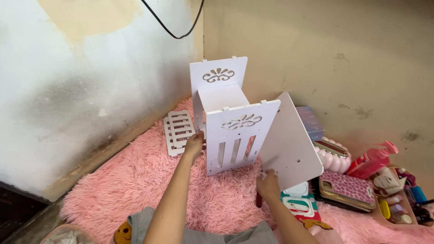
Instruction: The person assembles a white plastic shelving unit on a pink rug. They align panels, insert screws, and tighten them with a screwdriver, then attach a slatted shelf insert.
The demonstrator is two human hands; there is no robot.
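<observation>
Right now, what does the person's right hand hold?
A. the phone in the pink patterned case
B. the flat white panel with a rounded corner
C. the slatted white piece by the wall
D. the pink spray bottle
B: the right hand grips the lower edge of the flat white panel, which leans tilted beside the white carved shelf frame, while the left hand touches that frame's side.

Stained plaster walls (pixel 68 90) meet in a corner above a fluffy pink rug (pixel 135 180).

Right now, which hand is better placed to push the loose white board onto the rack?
Right hand: it touches the loose white board's lower edge. The left hand steadies the white rack.
</observation>
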